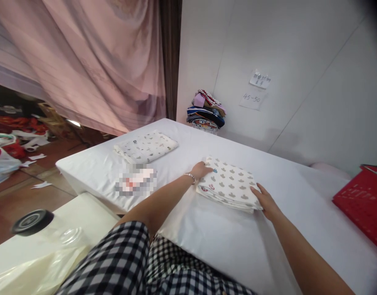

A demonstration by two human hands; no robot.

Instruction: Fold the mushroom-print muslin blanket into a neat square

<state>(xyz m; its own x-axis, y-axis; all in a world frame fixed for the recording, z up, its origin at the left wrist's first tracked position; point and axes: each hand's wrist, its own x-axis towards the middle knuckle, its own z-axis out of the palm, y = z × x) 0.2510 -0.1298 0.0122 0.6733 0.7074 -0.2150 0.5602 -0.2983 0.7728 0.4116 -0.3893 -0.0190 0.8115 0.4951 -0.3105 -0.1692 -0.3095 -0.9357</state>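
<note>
A folded white cloth (230, 180) with grey printed motifs lies on the white-covered table (206, 233) in front of me. My left hand (201, 171) grips its left edge, thumb on top and the other fingers partly hidden. At the right edge, my right hand (266, 201) holds the cloth's corner, its thumb out of sight. Several layers show along the near fold. Farther left on the same table rests another folded white cloth (147, 146) with small dark prints, touched by neither hand.
A blurred-out item (136, 181) lies near the table's left edge. Folded clothes (206, 110) are stacked by the wall, and a red bag (362, 205) sits at the right. A clear jar with a black lid (32, 222) stands on a side table at lower left.
</note>
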